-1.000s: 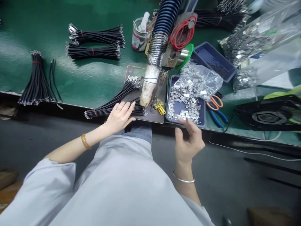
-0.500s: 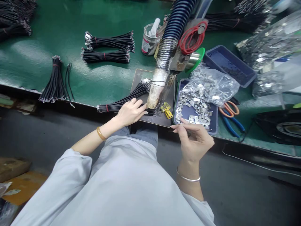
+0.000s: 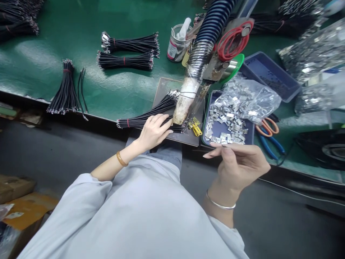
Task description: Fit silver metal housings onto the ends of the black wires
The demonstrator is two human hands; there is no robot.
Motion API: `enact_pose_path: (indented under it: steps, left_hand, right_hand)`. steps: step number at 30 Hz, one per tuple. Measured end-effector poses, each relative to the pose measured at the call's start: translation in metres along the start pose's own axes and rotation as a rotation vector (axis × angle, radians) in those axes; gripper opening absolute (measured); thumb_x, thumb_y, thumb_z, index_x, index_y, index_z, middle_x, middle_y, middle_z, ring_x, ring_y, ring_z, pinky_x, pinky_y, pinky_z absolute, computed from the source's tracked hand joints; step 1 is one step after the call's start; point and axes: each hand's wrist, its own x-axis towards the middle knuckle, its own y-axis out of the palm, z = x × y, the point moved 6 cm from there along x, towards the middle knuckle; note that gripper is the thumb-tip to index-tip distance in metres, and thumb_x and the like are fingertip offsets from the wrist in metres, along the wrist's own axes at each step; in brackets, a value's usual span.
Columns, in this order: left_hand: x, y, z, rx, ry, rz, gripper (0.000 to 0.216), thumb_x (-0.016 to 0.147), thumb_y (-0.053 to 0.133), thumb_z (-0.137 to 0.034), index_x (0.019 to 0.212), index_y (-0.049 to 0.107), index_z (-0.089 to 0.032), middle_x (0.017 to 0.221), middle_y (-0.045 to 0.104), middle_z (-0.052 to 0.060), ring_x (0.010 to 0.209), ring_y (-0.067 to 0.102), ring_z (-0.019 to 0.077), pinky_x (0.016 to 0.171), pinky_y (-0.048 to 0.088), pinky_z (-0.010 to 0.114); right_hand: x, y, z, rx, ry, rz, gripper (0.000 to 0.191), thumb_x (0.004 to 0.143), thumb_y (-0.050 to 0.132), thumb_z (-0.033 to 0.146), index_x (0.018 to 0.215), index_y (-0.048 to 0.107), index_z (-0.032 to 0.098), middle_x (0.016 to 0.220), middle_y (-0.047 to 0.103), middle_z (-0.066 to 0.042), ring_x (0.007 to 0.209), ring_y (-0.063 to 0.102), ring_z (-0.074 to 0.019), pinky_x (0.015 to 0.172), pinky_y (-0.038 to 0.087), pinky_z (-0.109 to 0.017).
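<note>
My left hand (image 3: 155, 130) lies over black cables (image 3: 151, 117) at the bench's front edge, its thumb and index finger closed around some of them by the cable ends. Those fingertips are just beside the dirty white end of a suction hose (image 3: 183, 97). A dark board (image 3: 192, 138) lies under the cables. My right hand (image 3: 239, 162) is raised in front of a blue tray (image 3: 251, 138) of small metal tabs (image 3: 229, 122). Thumb and index finger are pinched together; whatever they hold is too fine to make out.
A yellow tool (image 3: 196, 127) lies right of the hose tip. Orange-and-blue-handled pliers (image 3: 269, 135) sit beside the tray. Behind are a green spool (image 3: 237, 68), a second blue tray (image 3: 269, 73) and a jar (image 3: 176, 46). Tied cable bundles (image 3: 126, 60) lie on the green bench (image 3: 75, 18).
My right hand has moved right and toward me, away from the board, still pinched. My left hand stays at the cables by the hose tip. The whole view has shifted slightly.
</note>
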Motion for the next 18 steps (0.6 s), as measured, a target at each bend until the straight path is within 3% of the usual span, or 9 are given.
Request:
enact_pose_path:
  steps: [3, 7, 9, 11, 14, 16, 18]
  left_hand:
    - [0.0, -0.002, -0.001, 0.005, 0.016, -0.051, 0.041, 0.108, 0.041, -0.039, 0.123, 0.07, -0.015, 0.125, 0.073, 0.019, 0.116, 0.067, 0.0291, 0.094, 0.051, 0.045]
    - [0.002, -0.002, -0.002, 0.011, 0.01, -0.019, 0.041, 0.107, 0.043, -0.041, 0.123, 0.07, -0.015, 0.125, 0.073, 0.019, 0.111, 0.068, 0.029, 0.092, 0.052, 0.044]
    - [0.003, -0.002, -0.002, -0.001, 0.001, 0.016, 0.041, 0.107, 0.043, -0.041, 0.125, 0.07, -0.015, 0.128, 0.071, 0.019, 0.114, 0.067, 0.0296, 0.093, 0.052, 0.045]
    - [0.004, -0.004, -0.002, -0.015, -0.009, 0.037, 0.041, 0.106, 0.044, -0.04, 0.125, 0.07, -0.015, 0.13, 0.07, 0.02, 0.115, 0.066, 0.0304, 0.094, 0.051, 0.045]
    - [0.005, -0.004, -0.001, -0.055, -0.033, 0.065, 0.041, 0.105, 0.046, -0.041, 0.123, 0.071, -0.015, 0.131, 0.069, 0.021, 0.115, 0.064, 0.0322, 0.094, 0.05, 0.047]
    - [0.007, -0.002, 0.001, -0.092, -0.041, 0.081, 0.039, 0.104, 0.047, -0.04, 0.12, 0.073, -0.015, 0.127, 0.07, 0.021, 0.114, 0.063, 0.0334, 0.093, 0.049, 0.047]
    - [0.01, 0.001, 0.003, -0.122, -0.029, 0.085, 0.036, 0.104, 0.047, -0.036, 0.114, 0.075, -0.015, 0.12, 0.072, 0.02, 0.112, 0.062, 0.0331, 0.091, 0.048, 0.047]
  right_hand:
    - [0.003, 0.0, 0.006, 0.0, -0.037, 0.005, 0.012, 0.084, 0.083, 0.03, 0.082, 0.074, 0.022, 0.063, 0.075, 0.004, 0.039, 0.065, -0.0141, 0.034, 0.051, -0.025]
    - [0.001, -0.004, 0.02, -0.099, -0.21, -0.001, 0.017, 0.086, 0.079, 0.037, 0.077, 0.073, 0.024, 0.05, 0.063, 0.008, 0.028, 0.046, -0.0084, 0.028, 0.03, -0.023]
    - [-0.003, -0.008, 0.029, -0.217, -0.297, -0.03, 0.017, 0.088, 0.076, 0.04, 0.08, 0.072, 0.026, 0.05, 0.06, 0.007, 0.03, 0.045, -0.0092, 0.032, 0.033, -0.025]
    - [-0.005, -0.007, 0.03, -0.388, -0.251, 0.031, 0.009, 0.091, 0.072, 0.037, 0.092, 0.072, 0.028, 0.055, 0.064, 0.006, 0.036, 0.05, -0.0114, 0.037, 0.039, -0.027]
    - [-0.007, 0.003, 0.017, -0.575, -0.057, 0.312, 0.017, 0.095, 0.063, 0.029, 0.112, 0.066, 0.027, 0.064, 0.07, 0.006, 0.045, 0.061, -0.0125, 0.045, 0.048, -0.026]
    - [-0.007, 0.003, 0.004, -0.604, 0.047, 0.458, 0.015, 0.098, 0.057, 0.029, 0.111, 0.064, 0.025, 0.069, 0.074, 0.004, 0.053, 0.068, -0.0132, 0.052, 0.052, -0.024]
    - [-0.003, -0.005, -0.009, -0.647, 0.109, 0.481, 0.009, 0.098, 0.057, 0.031, 0.099, 0.062, 0.025, 0.072, 0.075, 0.002, 0.062, 0.073, -0.0152, 0.058, 0.054, -0.024]
